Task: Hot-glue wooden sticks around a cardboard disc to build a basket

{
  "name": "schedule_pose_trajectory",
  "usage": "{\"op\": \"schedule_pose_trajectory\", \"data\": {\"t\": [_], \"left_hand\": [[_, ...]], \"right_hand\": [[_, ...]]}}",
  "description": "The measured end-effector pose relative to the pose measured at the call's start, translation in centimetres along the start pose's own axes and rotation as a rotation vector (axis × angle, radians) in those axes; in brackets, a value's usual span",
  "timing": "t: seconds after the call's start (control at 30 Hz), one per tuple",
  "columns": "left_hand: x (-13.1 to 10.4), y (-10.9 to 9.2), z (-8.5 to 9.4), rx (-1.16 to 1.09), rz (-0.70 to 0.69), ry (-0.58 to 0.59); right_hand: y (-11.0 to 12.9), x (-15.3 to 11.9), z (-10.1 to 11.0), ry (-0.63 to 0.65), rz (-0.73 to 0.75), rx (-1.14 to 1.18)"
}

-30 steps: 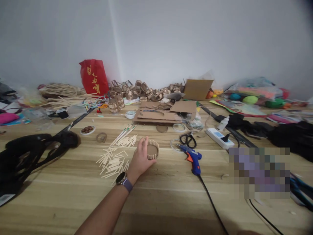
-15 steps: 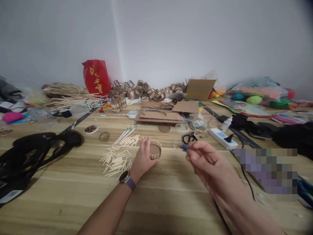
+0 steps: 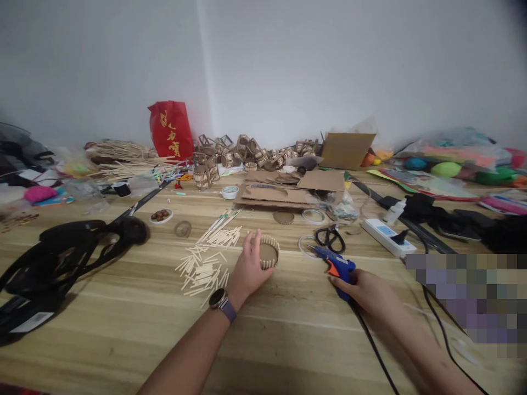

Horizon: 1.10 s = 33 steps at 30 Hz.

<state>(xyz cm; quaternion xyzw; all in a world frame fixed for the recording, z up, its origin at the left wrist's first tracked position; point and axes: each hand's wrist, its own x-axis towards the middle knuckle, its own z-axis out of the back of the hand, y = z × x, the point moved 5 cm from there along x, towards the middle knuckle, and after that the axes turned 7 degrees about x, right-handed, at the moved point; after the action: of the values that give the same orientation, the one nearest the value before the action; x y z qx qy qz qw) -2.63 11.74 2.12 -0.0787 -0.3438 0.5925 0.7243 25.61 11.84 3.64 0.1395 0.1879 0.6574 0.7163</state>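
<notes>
My left hand (image 3: 252, 264), with a watch on its wrist, curves around the near left side of a small round basket (image 3: 269, 253) with a cardboard bottom and short upright sticks round its rim. My right hand (image 3: 364, 288) is closed at the handle of a blue hot glue gun (image 3: 340, 266) with an orange trigger. The gun's nozzle points left, toward the basket. Left of the basket lie short wooden sticks (image 3: 203, 274) in loose heaps.
Behind are cardboard sheets (image 3: 263, 195), scissors (image 3: 330, 240) and a pile of small finished baskets (image 3: 259, 153). A white power strip (image 3: 387, 237) and a glue bottle (image 3: 396, 210) stand right. Black straps (image 3: 69, 258) lie left; the gun's cord (image 3: 373, 340) runs toward me.
My right hand has moved down and away from the camera onto the glue gun's handle, uncovering the gun. My left hand stays at the basket. The view has turned slightly left.
</notes>
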Motion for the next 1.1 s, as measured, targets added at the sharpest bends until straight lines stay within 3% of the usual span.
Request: {"op": "schedule_pose_trajectory", "data": {"t": [0.13, 0.3, 0.43, 0.5, 0.67, 0.77, 0.9, 1.1], "left_hand": [[0.1, 0.0, 0.0, -0.018, 0.012, 0.015], [0.1, 0.1, 0.0, -0.036, -0.016, 0.014], [0.1, 0.1, -0.1, -0.038, -0.012, 0.032], [0.1, 0.1, -0.2, -0.024, 0.009, 0.040], [0.0, 0.1, -0.4, 0.004, 0.019, 0.002], [-0.1, 0.1, -0.6, 0.001, -0.006, -0.002], [-0.2, 0.2, -0.5, -0.014, -0.004, 0.000], [-0.3, 0.3, -0.3, -0.093, 0.039, 0.039]], "right_hand": [[-1.0, 0.5, -0.1, -0.011, -0.051, 0.276], [-0.5, -0.4, 0.4, -0.041, -0.027, 1.035], [1.9, -0.7, -0.6, 0.265, -0.127, 1.583], [3.2, -0.6, -1.0, 0.383, -0.129, 1.678], [4.3, -0.4, -3.2, 0.410, -0.045, 1.382], [4.0, -0.5, -4.4, 0.306, 0.050, 1.107], [4.0, -0.9, -4.5, 0.172, 0.130, 0.874], [5.0, -1.4, -4.0, 0.195, 0.204, 0.732]]}}
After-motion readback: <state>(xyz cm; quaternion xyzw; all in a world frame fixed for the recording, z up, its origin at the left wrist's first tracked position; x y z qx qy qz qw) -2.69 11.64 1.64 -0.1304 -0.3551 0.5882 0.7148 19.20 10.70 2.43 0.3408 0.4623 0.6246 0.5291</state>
